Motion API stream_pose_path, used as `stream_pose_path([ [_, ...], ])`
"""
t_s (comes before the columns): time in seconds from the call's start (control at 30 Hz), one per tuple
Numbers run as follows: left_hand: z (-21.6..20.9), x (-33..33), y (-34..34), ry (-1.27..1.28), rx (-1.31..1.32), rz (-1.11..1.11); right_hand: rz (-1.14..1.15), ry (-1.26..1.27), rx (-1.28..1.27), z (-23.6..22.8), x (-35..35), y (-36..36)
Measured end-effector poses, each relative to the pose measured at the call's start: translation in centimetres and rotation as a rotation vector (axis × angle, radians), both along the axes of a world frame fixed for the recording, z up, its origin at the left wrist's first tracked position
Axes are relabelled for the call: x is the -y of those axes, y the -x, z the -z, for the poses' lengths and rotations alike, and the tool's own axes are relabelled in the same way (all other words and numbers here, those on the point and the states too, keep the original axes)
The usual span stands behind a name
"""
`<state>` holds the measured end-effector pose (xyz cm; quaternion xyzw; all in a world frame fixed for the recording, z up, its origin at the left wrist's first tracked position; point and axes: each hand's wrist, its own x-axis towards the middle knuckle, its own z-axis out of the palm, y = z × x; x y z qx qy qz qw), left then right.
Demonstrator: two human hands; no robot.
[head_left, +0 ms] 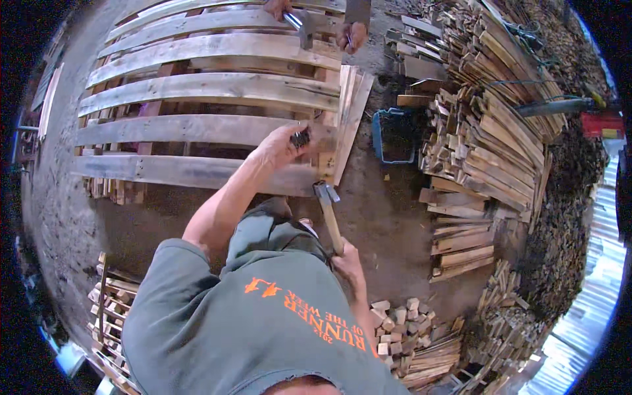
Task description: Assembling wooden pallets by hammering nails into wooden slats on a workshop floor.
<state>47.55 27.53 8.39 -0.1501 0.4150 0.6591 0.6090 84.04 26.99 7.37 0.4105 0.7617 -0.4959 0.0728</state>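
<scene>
From my remote station, in the head view, I record a slatted pallet of pale, grey-stained rough wood (pixel 197 87) lying across the upper part, its long flat slats set side by side with narrow gaps and dotted with small dark marks. I find the left hand (pixel 280 149) above its near right part, fingers curled in around a small dark cluster of metallic-looking pieces (pixel 300 139); I cannot tell their exact kind. I note the right hand (pixel 347 263) below, fingers closed around the smooth straight handle of a steel-headed hammer with a pale wooden handle (pixel 332 220); the worn, shiny head is at the nearest slat's right end, contact unclear. At the far edge, a co-worker's hand (pixel 279 8) grips a second hammer with a bright metal shaft (pixel 293 20). Just beside the pallet's right side I log long, flat, pale loose boards (pixel 352 125), then a dark, blue-rimmed, box-shaped crate (pixel 394 160). Further right stands a jagged heap of splintery brown boards (pixel 503 158); below it, a pile of chunky, square-cut wooden blocks (pixel 398 322) rests on brown, earthy ground (pixel 388 230).
</scene>
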Motion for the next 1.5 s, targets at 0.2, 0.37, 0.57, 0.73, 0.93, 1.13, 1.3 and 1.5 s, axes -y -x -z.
stream_pose_path([
  [0.2, 2.2, -6.1, 4.3, -0.065, -0.793, 0.064, 0.039, 0.165, 0.005, 0.0, -0.5, -0.7],
  [0.37, 2.8, -9.5, 5.9, -0.034, -1.150, 0.055, 0.105, 0.334, 0.087, -1.7, -0.4, 0.3],
  [0.57, 4.9, -10.8, 6.3, -0.078, -1.667, 0.199, 0.121, 0.284, 0.055, -2.1, -0.5, 1.9],
  [0.73, 5.4, -11.1, 5.9, -0.053, -1.520, 0.241, 0.153, 0.250, -0.003, -3.9, -2.7, 5.2],
  [0.93, 4.3, -11.0, 4.8, 0.072, -1.507, 0.219, 0.222, 0.085, -0.107, -7.6, -7.8, 12.1],
  [1.13, 6.5, -11.3, 5.2, 0.051, -1.515, 0.165, 0.229, 0.095, -0.111, -10.9, -11.1, 16.4],
  [1.3, 4.8, -10.9, 4.5, 0.096, -1.639, 0.289, 0.199, -0.180, -0.204, -11.5, -11.9, 18.3],
  [1.5, 5.3, -10.8, 4.8, 0.121, -1.743, 0.299, 0.123, -0.185, -0.091, -7.6, -12.6, 18.7],
])
